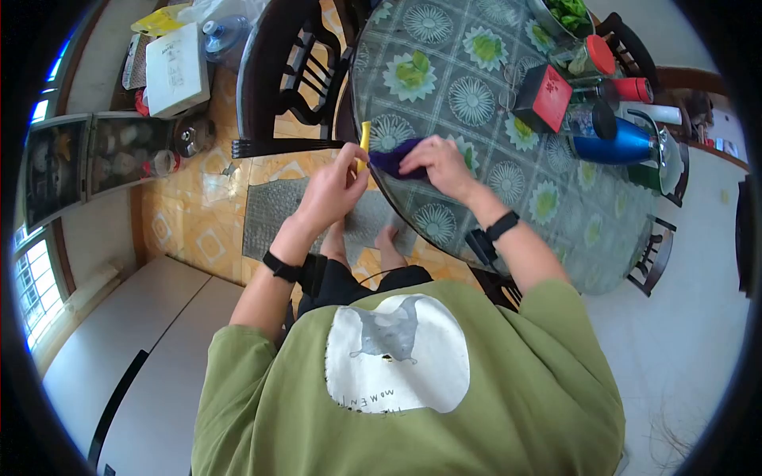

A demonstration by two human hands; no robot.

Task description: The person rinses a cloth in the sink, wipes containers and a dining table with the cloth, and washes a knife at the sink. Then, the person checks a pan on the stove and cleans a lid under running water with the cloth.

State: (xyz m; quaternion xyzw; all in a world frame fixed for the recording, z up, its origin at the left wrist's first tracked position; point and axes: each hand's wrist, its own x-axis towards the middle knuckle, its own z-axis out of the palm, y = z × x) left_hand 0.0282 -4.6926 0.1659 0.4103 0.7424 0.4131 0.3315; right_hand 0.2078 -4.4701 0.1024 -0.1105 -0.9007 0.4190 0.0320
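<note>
My left hand (337, 186) is closed around one end of a bundle of long, thin black sticks (286, 147). The bundle points left, past the table's edge, over the floor. A short yellow strip (366, 135) stands up at the fingertips of that hand; its lower part is partly covered, and I cannot make out its kind. Just to the right is a dark purple cloth (389, 162), bunched at the rim of the round table (508, 182). My right hand (439, 165) has its bent fingers on the cloth and grips it. Between the two hands, the cloth touches or nearly touches the yellow strip.
Black wooden chairs (313, 79) stand by the table. On it are a red-and-black box (544, 99), glasses (508, 87), a blue kettle (611, 143), a red-lidded jar (595, 55) and a bowl of greens (563, 16). A grey mat (274, 214) lies underfoot.
</note>
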